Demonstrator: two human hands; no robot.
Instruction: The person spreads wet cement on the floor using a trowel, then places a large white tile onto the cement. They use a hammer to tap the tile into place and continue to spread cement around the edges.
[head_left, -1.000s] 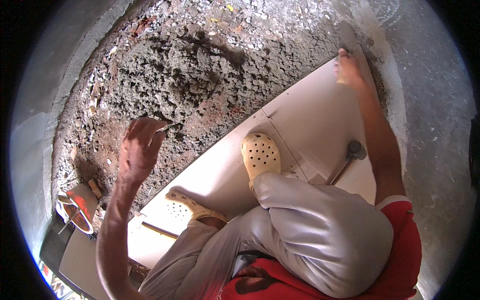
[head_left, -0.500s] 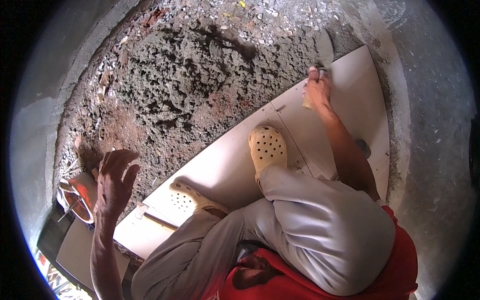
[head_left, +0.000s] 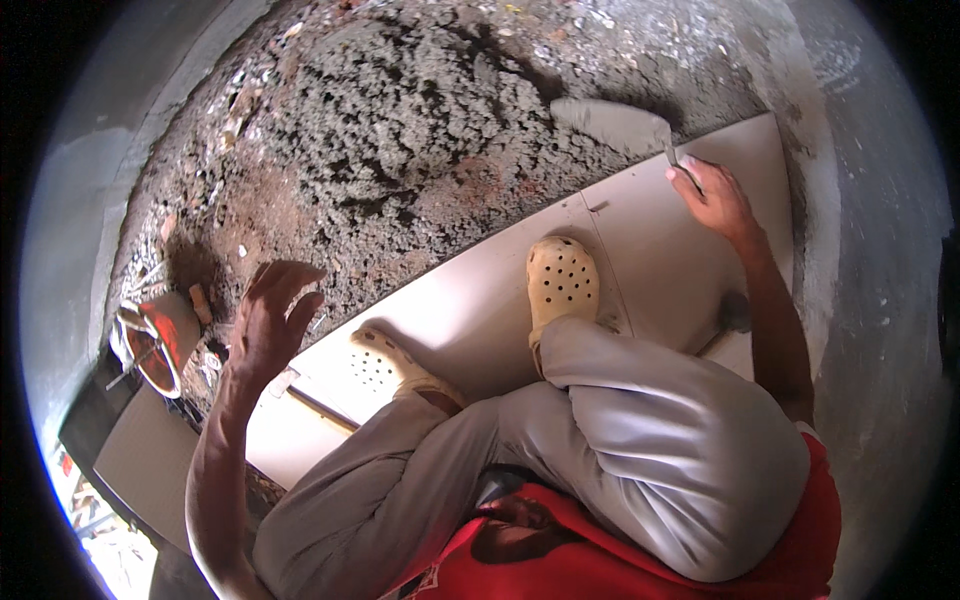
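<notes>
My right hand [head_left: 715,198] is closed round the handle of a pointed masonry trowel [head_left: 615,124], whose grey blade lies level over the wet mortar [head_left: 385,120] and points left. The grip itself is mostly hidden behind my fingers. My left hand [head_left: 272,315] hangs above the mortar's near-left edge, with fingers apart and nothing in it. Pale floor tiles [head_left: 690,255] run diagonally between the mortar and my body, and my feet in beige clogs [head_left: 562,282] rest on them.
At the left stands an orange-red bucket [head_left: 172,335] beside a brick fragment [head_left: 200,303]. A dark round-headed tool [head_left: 735,312] lies on the tiles near my right forearm. A thin stick [head_left: 320,408] lies by my left foot. Grey walls border both sides.
The trowel blade has swung from pointing away to pointing left over the mortar. My right hand has shifted right; my left hand stays raised and open. The view has shifted slightly.
</notes>
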